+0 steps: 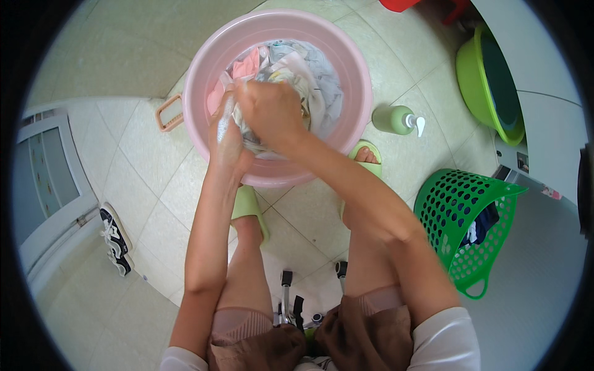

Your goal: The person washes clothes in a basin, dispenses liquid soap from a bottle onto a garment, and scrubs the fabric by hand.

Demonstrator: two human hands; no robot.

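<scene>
A round pink plastic basin stands on the floor in front of my feet. Wet clothes in white, pale grey and cream lie in it, along with a pink cloth. My left hand, with white soap suds along its back, grips a cream garment over the near left part of the basin. Against it, my right hand is curled into a fist on the same garment. The fingertips of both hands are mostly hidden.
An orange-framed scrub brush touches the basin's left side. To the right are a green pump bottle, a lime basin and a green laundry basket holding clothes. Dark sneakers sit left. Green slippers are on my feet.
</scene>
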